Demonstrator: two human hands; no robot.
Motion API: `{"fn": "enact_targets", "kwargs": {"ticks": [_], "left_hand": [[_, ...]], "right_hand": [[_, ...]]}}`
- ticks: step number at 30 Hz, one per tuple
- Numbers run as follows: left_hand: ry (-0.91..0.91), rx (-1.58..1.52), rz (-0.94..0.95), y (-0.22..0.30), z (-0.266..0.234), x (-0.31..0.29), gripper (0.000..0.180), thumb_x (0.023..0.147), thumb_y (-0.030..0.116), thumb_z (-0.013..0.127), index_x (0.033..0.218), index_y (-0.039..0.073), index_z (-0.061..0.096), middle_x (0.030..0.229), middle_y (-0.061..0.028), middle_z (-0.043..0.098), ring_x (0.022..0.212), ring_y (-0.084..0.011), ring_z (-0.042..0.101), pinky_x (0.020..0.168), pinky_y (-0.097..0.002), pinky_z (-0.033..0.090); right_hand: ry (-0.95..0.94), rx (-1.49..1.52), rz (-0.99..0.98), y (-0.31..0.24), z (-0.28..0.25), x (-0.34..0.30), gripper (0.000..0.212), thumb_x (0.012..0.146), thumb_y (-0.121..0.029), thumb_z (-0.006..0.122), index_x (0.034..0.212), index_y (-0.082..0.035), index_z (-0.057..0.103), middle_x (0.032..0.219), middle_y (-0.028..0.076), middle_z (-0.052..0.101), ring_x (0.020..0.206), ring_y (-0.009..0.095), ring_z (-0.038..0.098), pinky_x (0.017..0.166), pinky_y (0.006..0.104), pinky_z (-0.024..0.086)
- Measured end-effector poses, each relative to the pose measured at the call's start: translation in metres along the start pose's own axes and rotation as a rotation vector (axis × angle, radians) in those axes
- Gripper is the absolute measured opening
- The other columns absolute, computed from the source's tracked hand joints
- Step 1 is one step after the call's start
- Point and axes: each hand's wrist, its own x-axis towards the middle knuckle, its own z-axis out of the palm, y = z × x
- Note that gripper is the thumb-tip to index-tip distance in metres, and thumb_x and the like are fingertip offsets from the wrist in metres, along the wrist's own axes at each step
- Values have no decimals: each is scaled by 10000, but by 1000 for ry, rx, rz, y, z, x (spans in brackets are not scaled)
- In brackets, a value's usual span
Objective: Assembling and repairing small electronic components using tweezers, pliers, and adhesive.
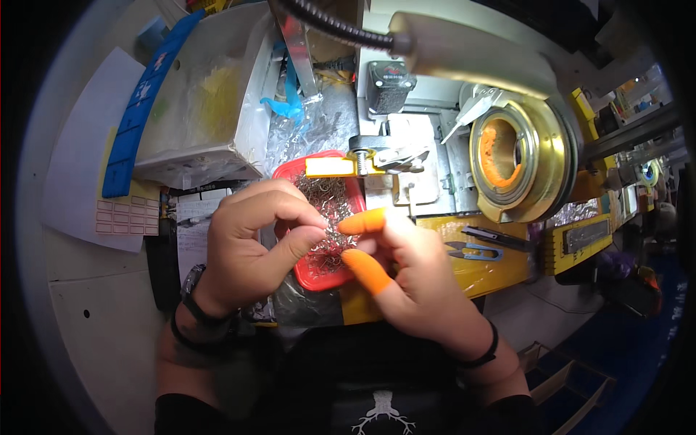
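Both my hands meet over a red tray [316,280] heaped with small, shiny, bent metal pieces [330,194]. My left hand [254,235] pinches thumb and forefinger together above the tray; whatever lies between the tips is too small to make out. Orange finger cots cover the thumb and forefinger of my right hand [409,272]. Those two tips stand apart beside the left fingertips, and no object shows between them. The right hand's other fingers are partly hidden behind its forefinger.
Blue-handled thread snips [475,251] and a dark slim tool [496,237] lie at right. Behind the tray stands a clamp fixture [391,156]. A brass-coloured round machine part [533,163] is beyond. A white bin [203,156] stands at left; a lamp [471,54] hangs overhead.
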Motion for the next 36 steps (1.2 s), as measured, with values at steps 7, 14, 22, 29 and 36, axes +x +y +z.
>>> {"fn": "enact_targets", "kwargs": {"ticks": [7, 14, 22, 29, 36], "left_hand": [[19, -63, 81, 21, 13, 3, 122, 841, -4, 787, 944, 37, 735, 882, -90, 717, 777, -218, 669, 708, -328, 511], [-146, 310, 429, 45, 8, 44, 115, 842, 46, 778, 922, 88, 707, 878, -59, 695, 838, -270, 632, 763, -381, 495], [-19, 499, 488, 47, 24, 81, 142, 809, -4, 781, 918, 19, 693, 955, -131, 706, 902, -320, 664, 837, -416, 516], [25, 511, 411, 40, 39, 93, 106, 841, -35, 742, 911, -29, 663, 914, -156, 696, 860, -333, 682, 818, -396, 544], [36, 592, 408, 41, 44, 94, 85, 863, -70, 697, 914, -35, 639, 882, -162, 672, 819, -299, 662, 777, -364, 542]], "right_hand": [[50, 112, -173, 0, -6, 3, 70, 967, -59, 693, 983, 1, 660, 689, 54, 620, 576, 115, 575, 557, 274, 450], [-74, 328, -164, -2, -29, 4, 72, 984, -58, 662, 939, -4, 645, 703, 10, 599, 605, 52, 514, 554, 244, 400], [523, 429, -344, 3, -3, 32, 101, 1070, -116, 565, 1028, -27, 542, 794, 1, 562, 674, 48, 462, 631, 214, 391], [592, 409, -201, 5, -8, 44, 134, 1056, -56, 574, 930, -38, 533, 748, -29, 504, 646, 25, 435, 557, 225, 362], [548, 556, -163, 7, -7, 42, 112, 1047, -14, 581, 948, -19, 527, 830, -10, 541, 716, 30, 500, 606, 228, 423]]}}
